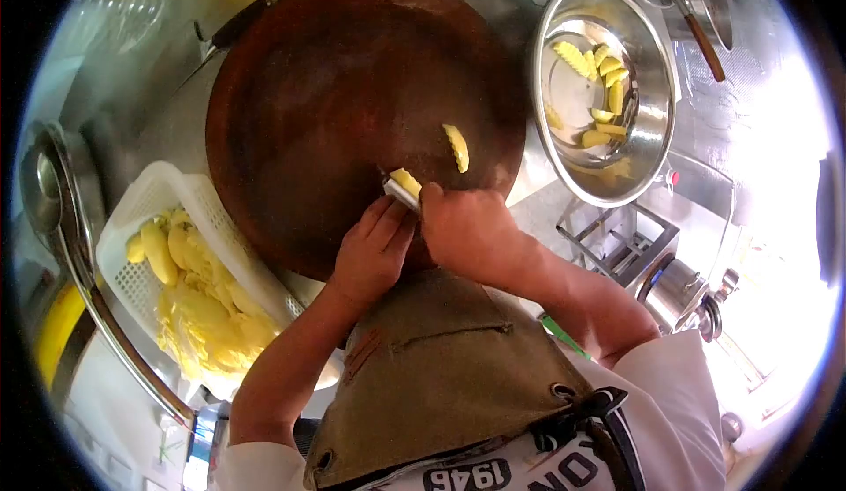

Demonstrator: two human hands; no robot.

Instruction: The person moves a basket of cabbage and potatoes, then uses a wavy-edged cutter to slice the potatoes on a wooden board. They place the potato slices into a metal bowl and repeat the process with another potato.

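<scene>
A round dark wooden chopping board (pixel 335 94) lies in front of me. At its near edge my left hand (pixel 372 251) holds down a small yellow potato piece (pixel 406 180) with its fingertips. My right hand (pixel 465 226) is closed beside it on a cutter whose pale blade (pixel 397 195) sticks out under the piece; the handle is hidden in the fist. One crinkle-cut yellow slice (pixel 456 147) lies loose on the board just beyond my right hand.
A steel bowl (pixel 656 103) at the right holds several crinkle-cut slices (pixel 599 77). A white plastic basket (pixel 145 196) at the left holds peeled potatoes (pixel 198 301). A dark-handled knife (pixel 231 31) lies beyond the board. A metal pot (pixel 677 293) stands at the right.
</scene>
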